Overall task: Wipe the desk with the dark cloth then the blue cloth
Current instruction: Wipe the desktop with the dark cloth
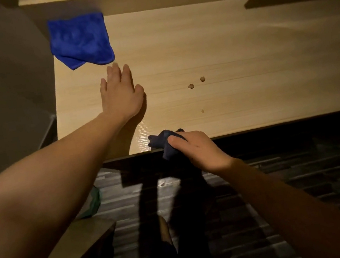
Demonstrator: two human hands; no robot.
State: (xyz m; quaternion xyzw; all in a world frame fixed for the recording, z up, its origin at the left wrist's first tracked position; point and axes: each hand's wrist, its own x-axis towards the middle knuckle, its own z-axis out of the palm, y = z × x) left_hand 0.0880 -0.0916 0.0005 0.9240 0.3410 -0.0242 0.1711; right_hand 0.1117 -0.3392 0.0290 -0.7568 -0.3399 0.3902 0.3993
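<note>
My right hand clutched the dark cloth, bunched at the desk's near edge; my left hand lay spread flat near the far-left blue cloth. Both looked soft, light, easiest pinched at a fold.

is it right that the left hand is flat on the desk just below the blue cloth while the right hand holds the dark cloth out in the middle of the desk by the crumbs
Not quite. The head view shows the right hand holding the dark cloth at the desk's near edge, well short of the crumbs. The rest stands: the left hand lies flat just below the blue cloth.
</note>
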